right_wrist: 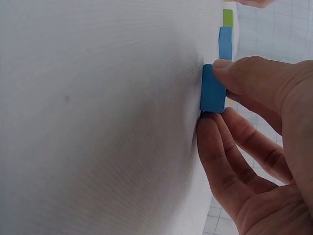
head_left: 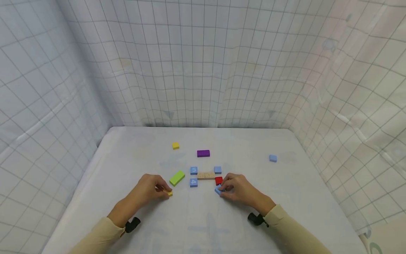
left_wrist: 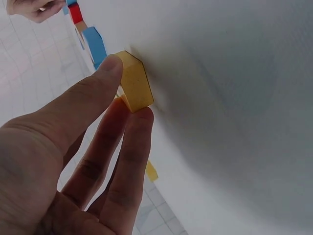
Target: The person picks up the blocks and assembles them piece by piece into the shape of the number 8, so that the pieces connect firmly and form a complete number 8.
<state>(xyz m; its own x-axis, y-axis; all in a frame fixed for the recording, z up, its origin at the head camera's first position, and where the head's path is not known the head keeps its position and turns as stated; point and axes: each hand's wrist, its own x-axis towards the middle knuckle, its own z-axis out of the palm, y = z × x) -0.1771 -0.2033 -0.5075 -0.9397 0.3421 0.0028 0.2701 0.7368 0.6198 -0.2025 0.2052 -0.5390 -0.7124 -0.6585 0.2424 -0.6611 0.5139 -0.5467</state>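
Pinching a blue block (right_wrist: pixel 213 89) just on the near side of the red block (head_left: pixel 219 181), the right hand (head_left: pixel 237 188) lies closer to it than the left hand (head_left: pixel 151 187), which grips a yellow block (left_wrist: pixel 136 82).

The yellow block (left_wrist: pixel 136 84) looks smooth and matt, the tan block (head_left: pixel 206 176) wooden.

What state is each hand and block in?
left hand, pinching yellow block
right hand, pinching blue block
green block, angled, unheld
tan block, lying flat
red block, beside right hand
purple block, unheld
back yellow block, unheld
5 block, number showing
4 block, number sideways
blue block behind red, unheld
rightmost blue block, unheld
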